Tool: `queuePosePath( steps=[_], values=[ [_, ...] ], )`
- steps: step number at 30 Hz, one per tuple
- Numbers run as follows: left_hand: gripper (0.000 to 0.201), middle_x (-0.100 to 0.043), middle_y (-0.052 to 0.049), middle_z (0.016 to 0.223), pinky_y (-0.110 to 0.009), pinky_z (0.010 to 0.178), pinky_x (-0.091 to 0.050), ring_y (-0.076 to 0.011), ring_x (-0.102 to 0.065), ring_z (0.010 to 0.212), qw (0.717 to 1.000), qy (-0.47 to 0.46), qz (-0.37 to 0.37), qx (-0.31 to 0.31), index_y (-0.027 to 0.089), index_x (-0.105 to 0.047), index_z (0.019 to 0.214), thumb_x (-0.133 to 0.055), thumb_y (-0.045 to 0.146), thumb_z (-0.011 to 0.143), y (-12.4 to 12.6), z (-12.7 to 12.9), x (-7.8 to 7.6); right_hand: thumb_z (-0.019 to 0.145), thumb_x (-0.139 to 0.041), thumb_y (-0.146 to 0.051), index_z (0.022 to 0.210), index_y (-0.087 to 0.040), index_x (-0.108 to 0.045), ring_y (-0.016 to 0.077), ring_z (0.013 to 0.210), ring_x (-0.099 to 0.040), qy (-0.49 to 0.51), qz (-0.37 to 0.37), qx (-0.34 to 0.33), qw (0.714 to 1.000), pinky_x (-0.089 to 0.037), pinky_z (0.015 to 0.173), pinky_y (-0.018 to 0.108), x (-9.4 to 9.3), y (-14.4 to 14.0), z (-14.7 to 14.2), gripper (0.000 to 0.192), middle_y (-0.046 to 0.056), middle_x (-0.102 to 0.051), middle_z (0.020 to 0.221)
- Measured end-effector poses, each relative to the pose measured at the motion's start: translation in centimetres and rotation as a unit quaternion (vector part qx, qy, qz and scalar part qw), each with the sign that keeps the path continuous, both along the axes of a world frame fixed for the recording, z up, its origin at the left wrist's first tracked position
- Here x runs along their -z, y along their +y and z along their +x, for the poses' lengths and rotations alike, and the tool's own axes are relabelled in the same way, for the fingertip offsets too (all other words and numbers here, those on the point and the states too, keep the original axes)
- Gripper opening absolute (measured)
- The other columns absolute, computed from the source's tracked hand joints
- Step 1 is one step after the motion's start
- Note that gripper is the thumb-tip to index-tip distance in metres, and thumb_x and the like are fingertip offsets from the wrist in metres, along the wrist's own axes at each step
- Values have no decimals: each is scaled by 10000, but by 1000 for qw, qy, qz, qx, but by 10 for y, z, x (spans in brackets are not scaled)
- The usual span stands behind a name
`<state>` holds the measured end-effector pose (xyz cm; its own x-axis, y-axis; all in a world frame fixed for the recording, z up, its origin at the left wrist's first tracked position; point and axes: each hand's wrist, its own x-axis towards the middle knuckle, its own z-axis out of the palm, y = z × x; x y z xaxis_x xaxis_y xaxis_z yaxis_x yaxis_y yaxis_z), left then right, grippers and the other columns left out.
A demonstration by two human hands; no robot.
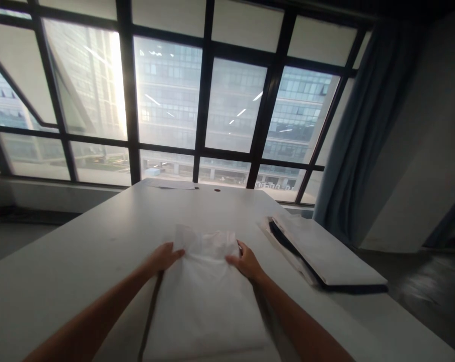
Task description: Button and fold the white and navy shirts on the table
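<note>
Dark-framed windows (167,90) fill most of the wall up front, with a blue curtain (363,130) hanging off to the right and a long white counter (129,221) running up toward the glass. Left hand (167,256) and right hand (249,260) are both clamped on the far end of a soft-looking white package (208,296), one per side with thumbs on top, right over the middle of the counter's near part. Loads of white surface stretches ahead and to the left, while a flat white-and-navy stack (331,251) hugs the right edge, apart from the right hand.
</note>
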<state>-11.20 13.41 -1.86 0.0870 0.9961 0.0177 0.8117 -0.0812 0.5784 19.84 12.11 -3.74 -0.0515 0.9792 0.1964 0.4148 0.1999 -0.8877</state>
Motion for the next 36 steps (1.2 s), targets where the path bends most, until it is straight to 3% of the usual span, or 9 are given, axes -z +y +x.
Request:
queuePosePath(
  steps=[6,11,14,16,19,25,30,33,36],
  values=[
    [429,-701,-152,1103,-319,848,-475,-283,-645,1045,997,56,45,-7,145,-676,1078,-420,438,897,-20,3,-11,739,-665,-277,1309,-186,-528,249,1043,-618,-114,72,10,991,-472,933,363,-5,-10,0,594,96,-653,1191],
    [409,-686,-159,1108,-381,856,-471,-305,-628,1051,978,94,161,-92,164,-658,1110,-395,424,935,-10,19,-110,850,-562,-232,1176,-161,-611,285,984,-625,-221,143,141,954,-445,904,388,-91,6,-21,336,130,-701,971],
    [463,-694,-183,1036,-385,848,-476,-310,-637,1002,953,-30,289,-89,95,-650,1080,-364,436,953,-20,27,-176,880,-531,-314,1202,-149,-565,237,877,-628,-51,266,167,948,-470,834,354,-155,6,-28,364,92,-687,889],
    [550,-701,-168,992,-382,821,-492,-301,-646,944,930,-149,334,-19,75,-643,1064,-388,543,927,-43,24,-192,866,-537,-397,1254,-155,-507,200,799,-619,87,301,102,944,-485,769,327,-178,-7,-24,459,46,-668,824],
    [677,-704,-146,991,-416,846,-499,-308,-634,957,911,-264,295,115,78,-655,1041,-482,693,817,-92,3,-168,763,-625,-426,1205,-177,-530,182,798,-617,207,241,-43,947,-491,742,310,-168,-43,-3,516,24,-670,849],
    [743,-706,-138,1063,-429,882,-498,-290,-656,988,908,-202,-42,365,149,-642,1169,-551,748,739,-133,-33,-69,585,-683,-285,964,-139,-673,209,730,-658,77,-118,-263,954,-523,700,350,-68,-81,37,406,86,-703,873],
    [669,-562,-174,1340,-465,1057,-363,-317,-496,1253,969,-40,150,193,155,-577,1281,-464,661,859,-112,8,-25,725,-638,-348,1060,-157,-683,222,857,-661,-84,66,-72,992,-533,785,368,-26,-64,12,389,140,-663,1135],
    [608,-431,-108,1477,-529,1098,-279,-354,-335,1375,959,107,169,200,268,-533,1344,-560,601,836,-114,33,-5,761,-658,-368,1293,-207,-589,203,890,-643,-207,148,-147,956,-512,845,351,-23,-70,-17,560,135,-505,1379],
    [399,-562,-71,1350,-462,1045,-360,-299,-486,1257,943,142,169,248,288,-621,1229,-535,491,897,-123,41,2,788,-631,-309,1413,-257,-475,192,877,-628,-319,142,-200,916,-487,824,306,-26,-87,-38,647,93,-592,1245]
  ],
)
